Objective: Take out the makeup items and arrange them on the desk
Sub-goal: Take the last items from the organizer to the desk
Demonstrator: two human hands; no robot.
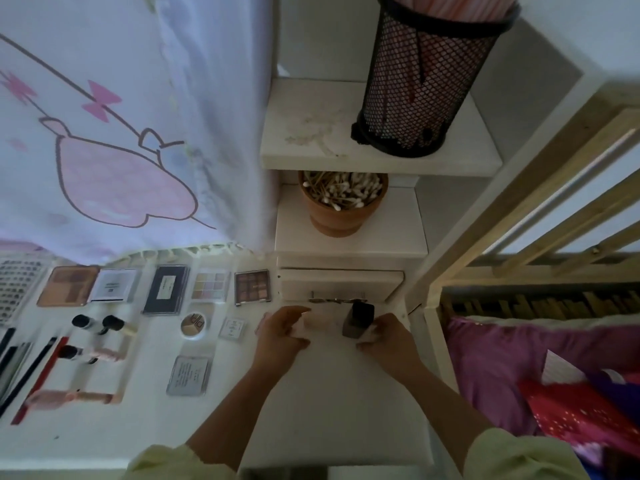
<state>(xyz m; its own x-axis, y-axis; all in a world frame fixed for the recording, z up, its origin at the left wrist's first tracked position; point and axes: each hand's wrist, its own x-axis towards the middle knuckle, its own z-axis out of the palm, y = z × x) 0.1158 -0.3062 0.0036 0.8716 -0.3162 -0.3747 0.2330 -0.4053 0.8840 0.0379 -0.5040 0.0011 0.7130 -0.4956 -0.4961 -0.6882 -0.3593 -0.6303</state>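
Note:
My left hand (284,327) and my right hand (384,332) each close on one end of a pale, blurred white tray (325,323) in front of the white shelf unit's bottom compartment (341,280). A dark bottle with a black cap (358,320) stands upright on the tray, close to my right hand. To the left, makeup lies in rows on the white desk (138,427): a peach palette (67,285), a black palette (166,289), a pastel palette (210,286), a brown eyeshadow palette (252,286), small bottles (93,323), a round pot (193,325) and brushes (27,368).
A terracotta pot of cotton swabs (343,202) sits on the middle shelf, and a black mesh cup (422,81) on the shelf above. A printed white cloth (104,133) hangs behind the desk. A wooden bed frame (519,220) with pink bedding (502,358) borders the right side.

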